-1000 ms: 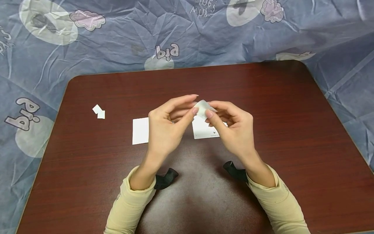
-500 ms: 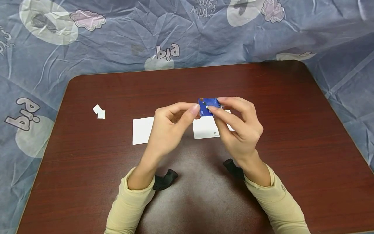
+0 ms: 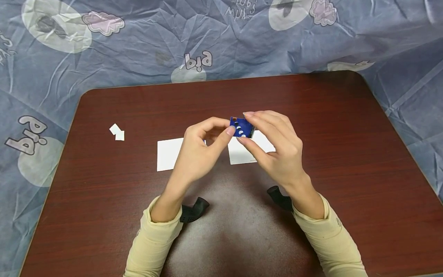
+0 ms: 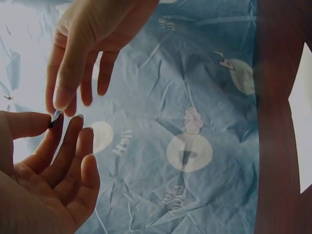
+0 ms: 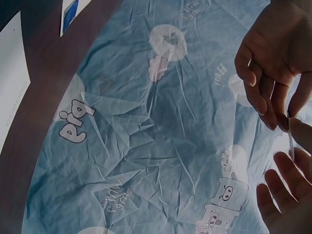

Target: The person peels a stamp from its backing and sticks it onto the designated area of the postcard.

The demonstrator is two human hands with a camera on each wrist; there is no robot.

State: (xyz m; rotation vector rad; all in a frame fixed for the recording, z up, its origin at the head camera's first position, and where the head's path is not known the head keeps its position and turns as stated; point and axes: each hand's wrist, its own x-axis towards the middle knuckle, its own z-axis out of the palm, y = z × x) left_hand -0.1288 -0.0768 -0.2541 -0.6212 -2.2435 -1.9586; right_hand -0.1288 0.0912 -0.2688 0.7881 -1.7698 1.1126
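A small blue stamp (image 3: pixel 238 129) printed with white moon shapes is held up above the table, its printed face toward the head camera. My left hand (image 3: pixel 202 150) pinches its left edge between thumb and index finger. On the other side, my right hand (image 3: pixel 282 150) holds it, with the thumb at the lower edge and fingertips at the upper right. Both wrist views show the stamp nearly edge-on, as a thin sliver (image 4: pixel 57 115) between the fingertips. Below the hands lie two white cards, a left card (image 3: pixel 167 154) and a right card (image 3: pixel 238 152), each partly covered.
Two small white paper squares (image 3: pixel 119 135) lie at the table's left. The brown table (image 3: pixel 328 154) borders a blue patterned cloth (image 3: pixel 138 57) at its back and sides. Black mounts (image 3: pixel 195 210) stick out from beside the wrists.
The piece has turned from its pale back to its blue printed face. My right hand has shifted its fingers from across that face to the right-hand edges; the stamp has moved slightly left.
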